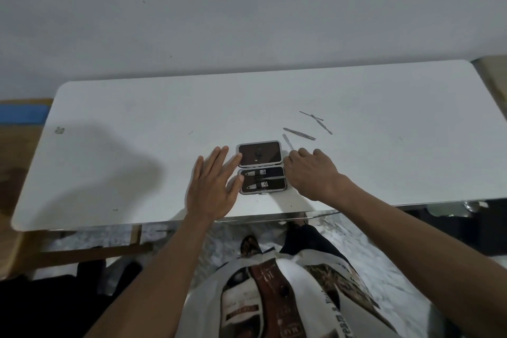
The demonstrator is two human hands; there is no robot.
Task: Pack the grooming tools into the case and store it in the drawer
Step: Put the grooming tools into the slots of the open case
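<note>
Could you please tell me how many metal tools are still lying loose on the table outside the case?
4: two thin crossed tools farthest back, tweezers nearer, and one at the right hand beside the case; the hand may hide more.

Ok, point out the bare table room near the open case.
Left of the left hand the table is bare to its edge. Behind the open case it is bare to the wall. It is crowded right of the case: right hand, then loose metal tools and crossed thin picks.
</note>
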